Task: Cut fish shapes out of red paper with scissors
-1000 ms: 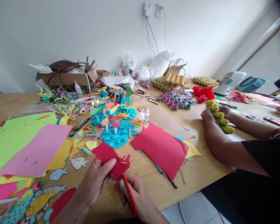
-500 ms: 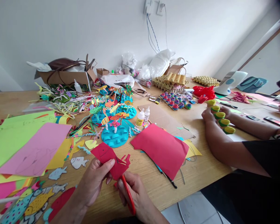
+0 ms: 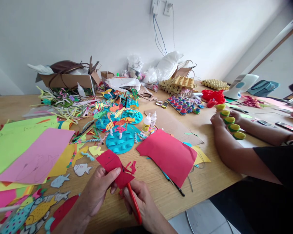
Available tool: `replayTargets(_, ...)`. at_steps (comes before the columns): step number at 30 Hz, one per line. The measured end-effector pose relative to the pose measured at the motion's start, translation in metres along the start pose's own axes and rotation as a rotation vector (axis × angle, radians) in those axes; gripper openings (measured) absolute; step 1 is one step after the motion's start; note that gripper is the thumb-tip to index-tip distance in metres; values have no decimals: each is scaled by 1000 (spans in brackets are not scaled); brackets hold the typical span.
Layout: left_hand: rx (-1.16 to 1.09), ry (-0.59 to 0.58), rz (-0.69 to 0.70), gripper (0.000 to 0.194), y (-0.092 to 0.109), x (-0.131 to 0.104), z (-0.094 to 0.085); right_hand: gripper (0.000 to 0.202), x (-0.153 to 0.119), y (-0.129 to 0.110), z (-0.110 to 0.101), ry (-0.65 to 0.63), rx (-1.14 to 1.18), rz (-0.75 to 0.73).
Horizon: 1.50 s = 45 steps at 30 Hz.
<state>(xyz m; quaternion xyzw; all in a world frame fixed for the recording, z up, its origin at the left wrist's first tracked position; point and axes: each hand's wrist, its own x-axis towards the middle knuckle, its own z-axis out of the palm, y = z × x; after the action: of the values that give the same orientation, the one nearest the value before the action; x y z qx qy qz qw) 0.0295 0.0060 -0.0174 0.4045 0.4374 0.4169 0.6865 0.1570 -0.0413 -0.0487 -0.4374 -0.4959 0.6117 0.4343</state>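
Between thumb and fingers, my left hand [image 3: 100,187] pinches a piece of red paper [image 3: 109,161] with a dark drawn outline on it. My right hand [image 3: 141,195] is wrapped round the red handle of a pair of scissors [image 3: 134,203]; the blades are hidden at the paper's lower edge. Small red scraps [image 3: 132,166] lie just past the paper on the table. A larger red sheet [image 3: 169,156] rests to the right of my hands. White and pale blue fish cutouts [image 3: 82,169] lie to the left.
Green and pink sheets [image 3: 36,156] and a pile of decorated fish [image 3: 40,211] cover the left. Blue bases with paper fish [image 3: 119,143] and glue bottles [image 3: 146,123] stand ahead. At right, a co-worker's hands [image 3: 218,120] hold a yellow-green egg-carton strip [image 3: 229,120].
A red scrap at the paper's right end has come away and dropped to the table. The hands have barely moved.
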Motion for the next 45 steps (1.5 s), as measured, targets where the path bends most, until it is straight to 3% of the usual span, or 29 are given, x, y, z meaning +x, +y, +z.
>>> replayTargets(22,12,-19,-48,28,4,-2,3,59,1,-1,-1,-12,-20,13)
replayTargets(33,65,-43,-74,29,2,-3,-4,51,-2,3,-2,-8,16,28)
replayTargets(45,47,-50,-191,30,6,-3,-3,48,-1,-3,-2,-20,-11,35)
